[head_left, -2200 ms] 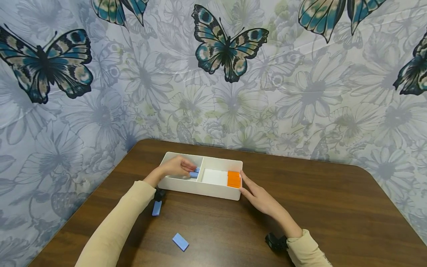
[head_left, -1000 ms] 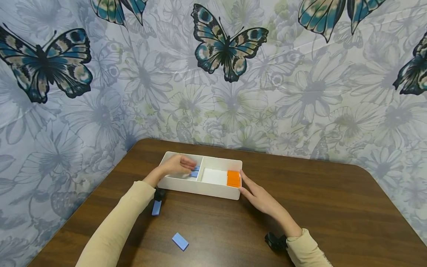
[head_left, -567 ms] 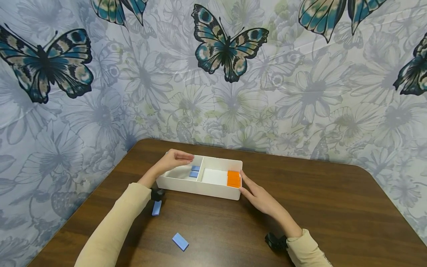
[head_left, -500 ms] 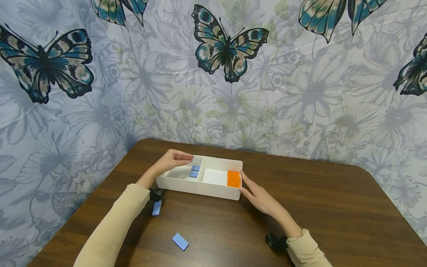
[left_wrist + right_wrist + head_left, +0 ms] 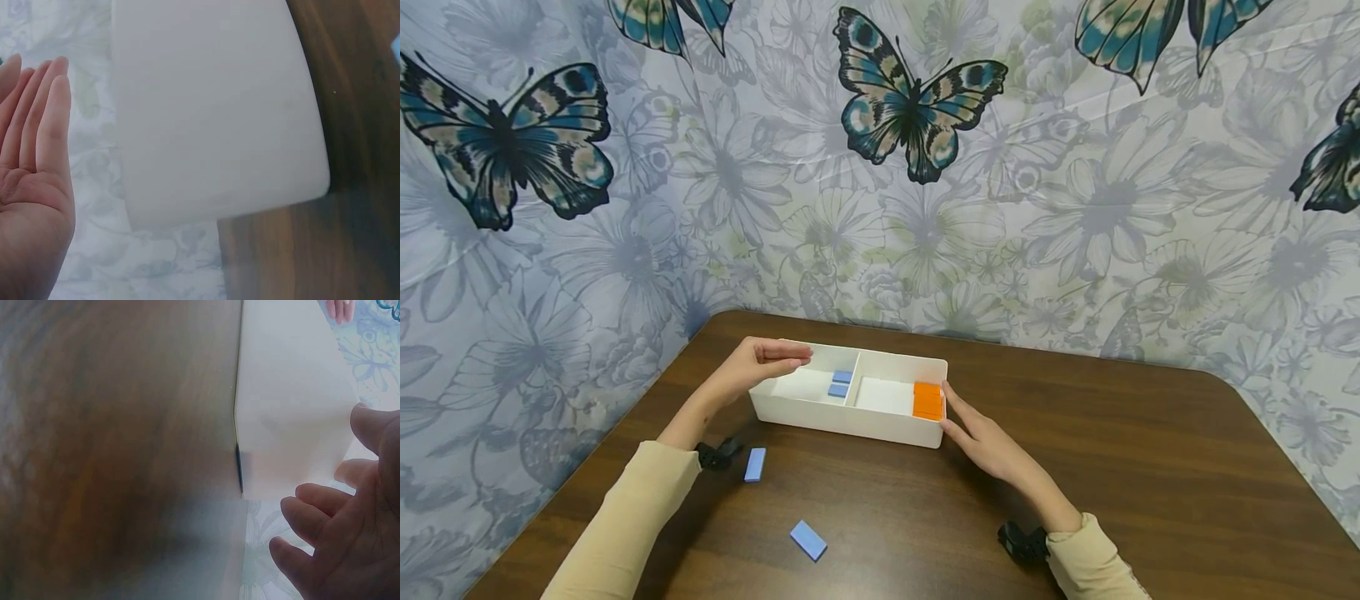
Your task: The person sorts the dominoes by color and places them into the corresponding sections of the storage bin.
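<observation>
A white two-part box (image 5: 842, 425) stands on the table. Two light blue tiles (image 5: 838, 390) lie in its left compartment, against the divider. Orange tiles (image 5: 928, 401) sit at the right end of the right compartment. My left hand (image 5: 760, 364) is raised over the box's left end with straight fingers and nothing in it; the left wrist view shows its bare palm (image 5: 31, 187). My right hand (image 5: 988, 442) touches the box's right end with extended fingers. In the right wrist view, its fingers (image 5: 312, 519) lie near the box's end wall.
Two more blue tiles lie on the brown table (image 5: 1075, 467) in front of the box: one tile (image 5: 755, 465) near my left wrist, another tile (image 5: 808, 541) closer to me. A floral cloth with butterflies (image 5: 917, 108) hangs behind the table.
My left hand has lifted out of the left compartment and drawn back to the left, leaving the two blue tiles by the divider in sight. My right hand has stayed at the box's right end.
</observation>
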{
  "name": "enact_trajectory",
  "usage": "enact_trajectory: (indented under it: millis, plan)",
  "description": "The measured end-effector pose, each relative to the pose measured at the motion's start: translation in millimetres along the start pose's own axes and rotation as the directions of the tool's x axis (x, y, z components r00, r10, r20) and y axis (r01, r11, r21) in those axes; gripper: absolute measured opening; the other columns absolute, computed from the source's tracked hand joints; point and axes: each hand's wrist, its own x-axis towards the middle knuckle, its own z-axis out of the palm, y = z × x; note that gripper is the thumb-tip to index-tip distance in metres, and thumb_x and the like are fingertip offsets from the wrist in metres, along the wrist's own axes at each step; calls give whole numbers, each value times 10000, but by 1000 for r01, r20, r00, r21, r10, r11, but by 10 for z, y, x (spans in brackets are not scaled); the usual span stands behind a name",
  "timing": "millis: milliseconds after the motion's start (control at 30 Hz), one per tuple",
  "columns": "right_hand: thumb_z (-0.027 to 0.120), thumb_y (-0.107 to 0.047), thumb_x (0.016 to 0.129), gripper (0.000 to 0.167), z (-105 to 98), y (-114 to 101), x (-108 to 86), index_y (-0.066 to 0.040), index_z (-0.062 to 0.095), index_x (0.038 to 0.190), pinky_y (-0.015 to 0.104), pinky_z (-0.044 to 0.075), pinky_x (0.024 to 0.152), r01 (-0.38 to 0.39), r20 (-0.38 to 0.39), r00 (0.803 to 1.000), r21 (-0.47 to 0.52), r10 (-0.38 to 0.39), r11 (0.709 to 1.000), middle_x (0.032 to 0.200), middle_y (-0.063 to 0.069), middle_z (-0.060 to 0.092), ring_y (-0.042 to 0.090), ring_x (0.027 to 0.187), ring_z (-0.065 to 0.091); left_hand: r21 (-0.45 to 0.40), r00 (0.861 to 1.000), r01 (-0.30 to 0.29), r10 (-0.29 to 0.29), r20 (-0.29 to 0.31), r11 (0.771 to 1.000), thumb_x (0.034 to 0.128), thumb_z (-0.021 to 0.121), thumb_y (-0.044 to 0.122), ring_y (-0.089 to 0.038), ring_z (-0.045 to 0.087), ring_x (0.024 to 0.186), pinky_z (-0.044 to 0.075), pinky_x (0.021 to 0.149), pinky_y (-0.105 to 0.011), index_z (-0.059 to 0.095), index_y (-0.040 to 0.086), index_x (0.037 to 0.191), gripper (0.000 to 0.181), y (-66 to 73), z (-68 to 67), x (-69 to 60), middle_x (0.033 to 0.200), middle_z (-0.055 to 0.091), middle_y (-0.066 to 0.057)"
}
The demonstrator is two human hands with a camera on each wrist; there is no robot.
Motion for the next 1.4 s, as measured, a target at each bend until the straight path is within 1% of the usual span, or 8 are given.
enact_trajectory:
  millis: [133, 267, 567, 867, 1033, 1167, 1300, 1400]
  plan:
    - [431, -424, 986, 667, -14, -1, 12, -117, 151, 1508, 510, 234, 1061, 0, 1, 1000, -2, 0, 1000, 1522, 84, 172, 305, 1345, 246, -4, 1000, -13, 13, -12, 1000, 909, 629, 111, -229, 593, 1066, 491, 864, -307, 594, -43, 1221, 349, 53, -10, -149, 1165, 619, -155]
    - [432, -427, 984, 667, -24, -11, 22, -122, 152, 1508, 508, 232, 1063, 0, -2, 1000, -2, 0, 1000, 1523, 83, 172, 301, 1345, 246, -48, 999, -16, 14, -37, 999, 913, 614, 73, -217, 594, 1067, 486, 866, -309, 574, -94, 1213, 346, 73, 1, -309, 1157, 617, -174]
    - [432, -416, 988, 662, -20, -9, 31, -119, 150, 1507, 502, 231, 1065, 0, -2, 1000, -5, 0, 1000, 1524, 74, 164, 295, 1347, 242, -105, 992, 55, -66, -103, 993, 902, 618, 45, -179, 606, 1041, 483, 859, -277, 542, -137, 1219, 373, -14, 38, -733, 1136, 633, -148]
    - [423, -442, 983, 674, 2, 10, 24, -121, 150, 1508, 507, 229, 1064, -14, -4, 1000, -11, 14, 1000, 1525, 69, 163, 301, 1347, 241, -203, 982, 142, -164, -92, 969, 913, 597, 32, -228, 585, 1075, 471, 870, -278, 477, -180, 1247, 413, -208, 86, -1028, 1194, 553, -273]
    - [422, -448, 981, 682, 9, 4, 13, -103, 155, 1505, 508, 230, 1063, -12, -6, 1000, -10, 12, 1000, 1524, 81, 167, 309, 1347, 242, -187, 983, 153, -168, -68, 970, 926, 572, 24, -143, 588, 1063, 463, 878, -264, 436, -208, 1255, 425, -263, 96, -1129, 1237, 479, -341]
    - [427, -427, 986, 671, 9, -15, 2, -83, 166, 1500, 503, 236, 1062, 2, -10, 1000, -14, -2, 1000, 1521, 91, 174, 302, 1345, 246, -99, 974, 210, -216, -64, 973, 932, 585, 90, -118, 585, 1062, 460, 869, -213, 459, -165, 1274, 445, -275, 100, -1211, 1258, 493, -300]
    - [427, -422, 988, 667, 12, -25, -4, -81, 169, 1499, 502, 240, 1061, 4, -12, 1000, -21, -5, 1000, 1520, 89, 177, 300, 1342, 252, -29, 969, 243, -244, -38, 970, 910, 626, 130, -233, 553, 1123, 466, 866, -220, 465, -141, 1288, 492, -280, 109, -1271, 1275, 492, -280]
    - [423, -429, 987, 668, 13, -27, -6, -87, 168, 1501, 502, 242, 1060, 1, -15, 1000, -22, -1, 1000, 1519, 86, 179, 302, 1340, 256, -30, 972, 235, -236, -6, 971, 888, 653, 108, -357, 492, 1168, 477, 870, -260, 441, -163, 1290, 529, -293, 115, -1285, 1285, 466, -308]
